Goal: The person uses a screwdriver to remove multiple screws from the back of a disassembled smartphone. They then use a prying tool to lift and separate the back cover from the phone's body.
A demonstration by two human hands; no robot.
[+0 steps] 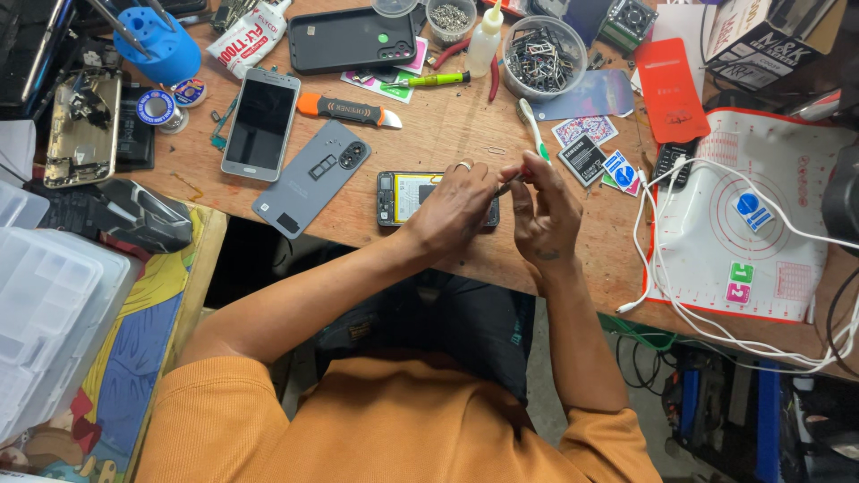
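left hand: left hand (456, 207), ring on one finger, rests curled on the opened phone (404, 197), fingertips pinched on the thin metal tool (507, 187)
right hand: right hand (548, 210), fingers bunched narrow around the same tool's other end, just right of the left hand
opened phone: flat black slab, back off, yellow-white battery showing; lies on the table edge, its right part hidden under the left hand
tool: slim, shiny, short; bridges both hands just above the phone's right end; can't tell if it's tweezers
grey back cover: grey back cover (311, 178), matte plastic, camera cutout, lies tilted just left of the opened phone
silver phone: silver phone (260, 122), glossy dark screen, upright rectangle, further left
pry tool: orange-handled pry tool (348, 110), black grip, pale blade
parts bowl: clear round bowl (543, 55) full of small dark metal bits
mat: white silicone mat (761, 224), red lines, white cable looped over it, well right of the hands
surface: worn wooden table (447, 134), scuffed, cluttered
room: cramped repair bench; clear plastic box (49, 313) at left; person in an orange top, seated
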